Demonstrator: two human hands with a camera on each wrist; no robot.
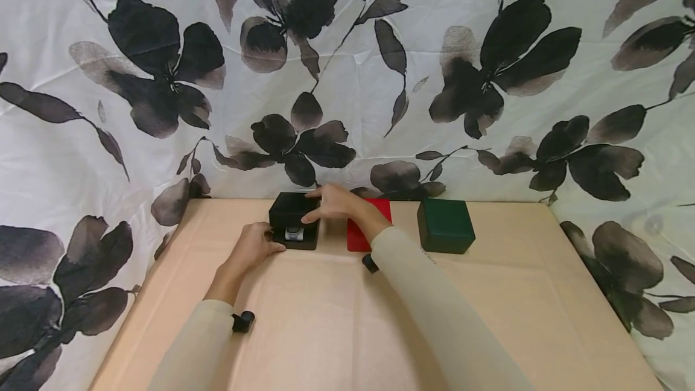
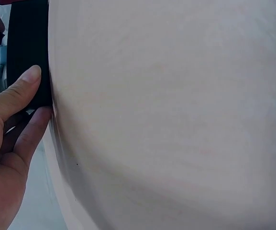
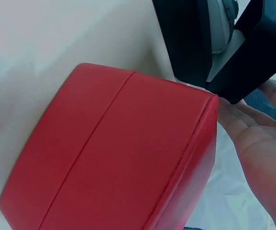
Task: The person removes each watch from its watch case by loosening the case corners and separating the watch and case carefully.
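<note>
A black watch box (image 1: pixel 288 213) stands at the table's far edge, its hinged lid (image 3: pixel 259 52) raised partway. Inside sits a watch (image 1: pixel 294 234) with a pale strap or cushion; its details are too small to make out. My left hand (image 1: pixel 251 245) grips the box's base at its left side, thumb (image 2: pixel 25 84) on the black wall and other fingers around the corner. With my right hand (image 1: pixel 338 201) I pinch the lid at its right side, thumb toward the inside and fingers behind it. The right forearm partly hides the red box (image 1: pixel 356 237) in the head view.
Just right of the black box stands the red box, close to my right wrist. A dark green box (image 1: pixel 446 226), lid down, is farther right. Behind the beige-covered table (image 1: pixel 315 318) hangs a white floral cloth (image 1: pixel 380 107).
</note>
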